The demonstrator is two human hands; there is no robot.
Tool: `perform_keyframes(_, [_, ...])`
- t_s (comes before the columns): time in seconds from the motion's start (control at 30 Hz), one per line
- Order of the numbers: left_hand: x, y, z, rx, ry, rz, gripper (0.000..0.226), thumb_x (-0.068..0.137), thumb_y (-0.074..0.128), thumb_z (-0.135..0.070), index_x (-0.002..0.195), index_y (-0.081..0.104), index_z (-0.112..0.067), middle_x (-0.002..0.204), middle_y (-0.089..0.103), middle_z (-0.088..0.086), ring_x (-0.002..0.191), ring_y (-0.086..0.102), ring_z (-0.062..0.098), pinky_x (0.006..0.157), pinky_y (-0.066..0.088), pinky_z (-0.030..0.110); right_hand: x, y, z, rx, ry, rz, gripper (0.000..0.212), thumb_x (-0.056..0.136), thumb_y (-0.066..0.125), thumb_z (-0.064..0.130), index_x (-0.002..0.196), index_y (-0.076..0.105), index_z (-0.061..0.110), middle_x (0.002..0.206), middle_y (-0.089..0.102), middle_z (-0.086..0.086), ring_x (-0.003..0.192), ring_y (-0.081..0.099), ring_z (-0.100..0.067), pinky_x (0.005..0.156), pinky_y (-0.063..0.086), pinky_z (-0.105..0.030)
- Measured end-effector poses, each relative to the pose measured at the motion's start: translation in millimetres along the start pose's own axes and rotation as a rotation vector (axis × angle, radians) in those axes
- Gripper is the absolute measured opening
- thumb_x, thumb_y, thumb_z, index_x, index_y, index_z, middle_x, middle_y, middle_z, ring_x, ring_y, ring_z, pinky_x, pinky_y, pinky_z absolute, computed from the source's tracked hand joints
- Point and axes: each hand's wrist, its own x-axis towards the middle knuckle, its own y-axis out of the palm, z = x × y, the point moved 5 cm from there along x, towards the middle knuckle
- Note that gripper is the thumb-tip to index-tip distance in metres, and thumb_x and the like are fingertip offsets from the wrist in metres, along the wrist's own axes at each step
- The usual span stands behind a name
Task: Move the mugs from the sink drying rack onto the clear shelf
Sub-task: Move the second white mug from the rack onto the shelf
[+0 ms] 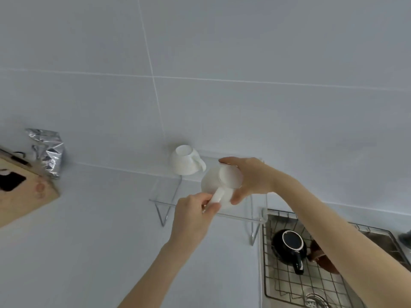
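Your right hand [251, 178] wraps the base of a glossy white mug [219, 185], upside down and tilted, while your left hand [195, 215] pinches its handle. You hold it over the clear shelf [169, 203], beside another inverted white mug [185, 161] standing there. A black mug [290, 246] sits upside down in the sink drying rack [287, 283].

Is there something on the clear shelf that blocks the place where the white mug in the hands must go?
Nothing visible blocks it. The held white mug, gripped by the left hand and right hand, is over the clear shelf. The only other item there, an upside-down white mug, stands at the back left corner.
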Motion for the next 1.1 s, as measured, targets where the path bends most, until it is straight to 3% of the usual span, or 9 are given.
perform_keyframes(0.13, [6.1, -27.1, 31.3, 0.176, -0.009, -0.134, 0.02, 0.083, 0.059, -0.026, 0.092, 0.068, -0.011, 0.075, 0.072, 0.013, 0.07, 0.06, 0.032, 0.062, 0.041, 0.035, 53.8, 15.2, 46.4, -0.113, -0.103, 0.115, 0.1, 0.054, 0.082, 0.018, 0.136, 0.026, 0.03, 0.128, 0.052, 0.001, 0.111, 0.05, -0.022, 0.084, 0.045, -0.032])
perform_keyframes(0.2, [8.9, -29.8, 42.5, 0.224, -0.042, -0.162, 0.022, 0.084, 0.057, -0.03, 0.092, 0.068, -0.013, 0.081, 0.075, 0.011, 0.074, 0.063, 0.032, 0.066, 0.046, 0.038, 74.3, 21.6, 60.3, -0.179, -0.138, 0.176, 0.099, 0.054, 0.081, 0.014, 0.134, 0.026, 0.031, 0.124, 0.051, -0.001, 0.109, 0.05, -0.024, 0.085, 0.047, -0.037])
perform_keyframes(0.3, [19.8, -33.1, 63.8, 0.229, -0.108, -0.175, 0.022, 0.084, 0.056, -0.032, 0.087, 0.069, -0.014, 0.079, 0.075, 0.009, 0.069, 0.061, 0.029, 0.069, 0.048, 0.039, 101.5, 31.4, 75.8, -0.242, -0.162, 0.246, 0.1, 0.056, 0.081, 0.01, 0.136, 0.024, 0.031, 0.112, 0.043, 0.004, 0.099, 0.045, -0.019, 0.077, 0.045, -0.034])
perform_keyframes(0.37, [27.1, -35.4, 75.5, 0.219, -0.139, -0.183, 0.022, 0.083, 0.057, -0.031, 0.081, 0.068, -0.013, 0.074, 0.074, 0.01, 0.061, 0.051, 0.027, 0.063, 0.045, 0.035, 114.8, 38.2, 79.7, -0.246, -0.161, 0.268, 0.099, 0.058, 0.08, 0.008, 0.137, 0.024, 0.029, 0.11, 0.04, 0.005, 0.096, 0.04, -0.016, 0.074, 0.039, -0.031])
perform_keyframes(0.57, [39.1, -36.3, 99.1, 0.191, -0.202, -0.126, 0.021, 0.081, 0.06, -0.029, 0.075, 0.068, -0.01, 0.067, 0.069, 0.015, 0.057, 0.039, 0.024, 0.064, 0.045, 0.035, 142.0, 62.9, 71.9, -0.241, -0.14, 0.318, 0.102, 0.054, 0.081, 0.013, 0.136, 0.023, 0.032, 0.128, 0.048, -0.002, 0.114, 0.046, -0.025, 0.084, 0.049, -0.039])
perform_keyframes(0.7, [40.4, -33.8, 101.9, 0.156, -0.204, -0.144, 0.022, 0.078, 0.062, -0.03, 0.073, 0.069, -0.011, 0.069, 0.072, 0.011, 0.064, 0.056, 0.032, 0.056, 0.038, 0.031, 149.7, 65.8, 74.9, -0.263, -0.175, 0.35, 0.103, 0.054, 0.082, 0.012, 0.136, 0.024, 0.031, 0.132, 0.048, -0.002, 0.118, 0.046, -0.025, 0.094, 0.047, -0.043])
perform_keyframes(0.87, [43.1, -31.7, 104.5, 0.136, -0.199, -0.161, 0.022, 0.076, 0.064, -0.032, 0.07, 0.069, -0.011, 0.069, 0.074, 0.008, 0.064, 0.059, 0.031, 0.055, 0.036, 0.029, 156.6, 67.7, 76.5, -0.297, -0.194, 0.369, 0.103, 0.053, 0.082, 0.01, 0.136, 0.025, 0.03, 0.132, 0.048, -0.003, 0.116, 0.047, -0.026, 0.093, 0.046, -0.041])
perform_keyframes(0.93, [43.4, -31.2, 104.5, 0.129, -0.197, -0.163, 0.022, 0.076, 0.064, -0.031, 0.069, 0.069, -0.011, 0.068, 0.074, 0.009, 0.058, 0.054, 0.029, 0.056, 0.039, 0.03, 156.7, 69.3, 75.8, -0.303, -0.195, 0.367, 0.103, 0.053, 0.081, 0.01, 0.137, 0.024, 0.031, 0.132, 0.047, -0.005, 0.118, 0.043, -0.026, 0.094, 0.046, -0.044])
perform_keyframes(1.1, [43.6, -32.7, 104.3, 0.126, -0.213, -0.15, 0.023, 0.077, 0.065, -0.029, 0.066, 0.067, -0.009, 0.064, 0.071, 0.011, 0.053, 0.037, 0.021, 0.051, 0.027, 0.027, 155.8, 73.5, 79.0, -0.416, -0.224, 0.376, 0.104, 0.057, 0.08, 0.013, 0.14, 0.02, 0.027, 0.137, 0.042, -0.005, 0.124, 0.03, -0.026, 0.096, 0.043, -0.049])
